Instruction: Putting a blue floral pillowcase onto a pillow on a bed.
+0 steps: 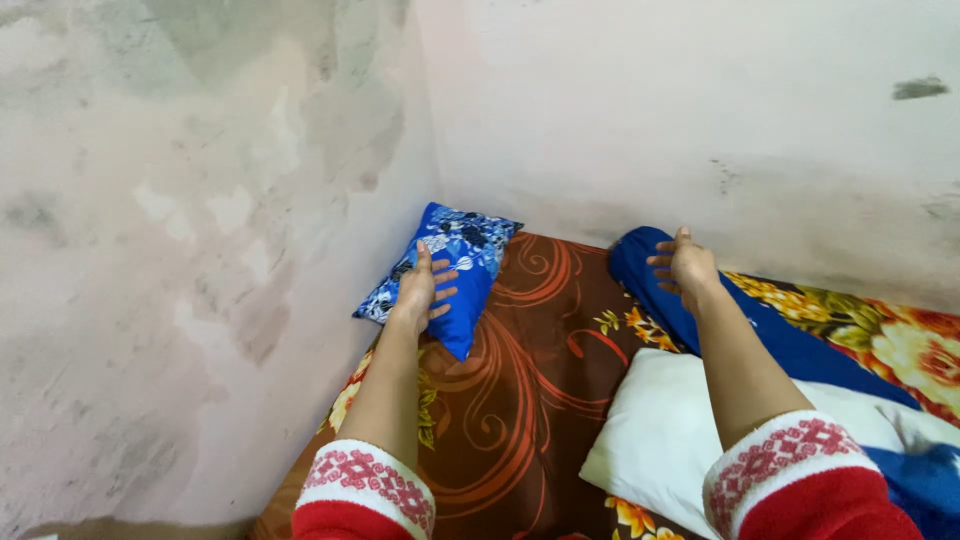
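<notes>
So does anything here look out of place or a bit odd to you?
The small blue floral pillow sits askew, tilted up against the wall in the corner, under the left hand. The walls are blotchy, with patchy, worn paint and a dark smear at upper right. The right hand rests on rumpled blue bedding.

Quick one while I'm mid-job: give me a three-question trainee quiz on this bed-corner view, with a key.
1. True or false: the left hand lies flat on the small blue floral pillow.
2. Multiple choice: the right hand touches which thing? A) the white pillow B) the rolled blue blanket C) the wall
3. Fill in: the small blue floral pillow sits in the corner, on the ____ patterned bedsheet.

Key:
1. True
2. B
3. Brown
</notes>
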